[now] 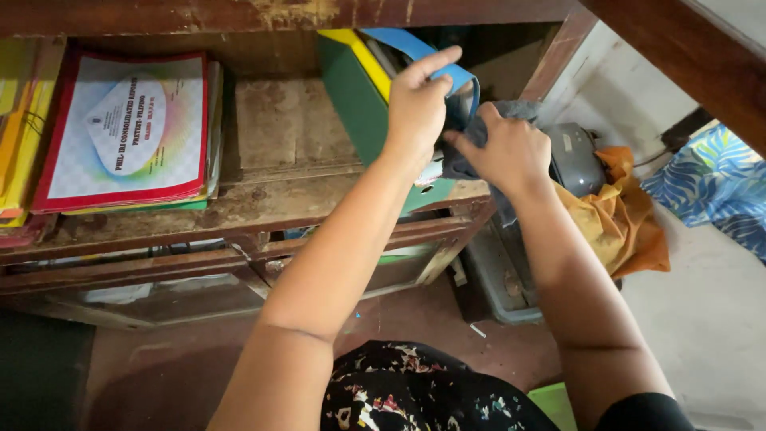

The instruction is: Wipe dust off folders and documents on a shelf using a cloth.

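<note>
My left hand [416,105] reaches into the wooden shelf [263,199] and grips the top of a blue folder [415,48] that stands tilted among files. Beside it lean a yellow folder [361,49] and a green box file [355,104]. My right hand [507,152] is closed on a dark grey cloth [511,112] and presses it against the folder's right side. Both forearms stretch up from the bottom of the view.
A stack of flat folders with a red-bordered cover [124,128] lies at the shelf's left. An orange cloth [618,215] and a grey device [574,156] sit to the right. A grey plastic bin [499,279] stands on the floor beneath.
</note>
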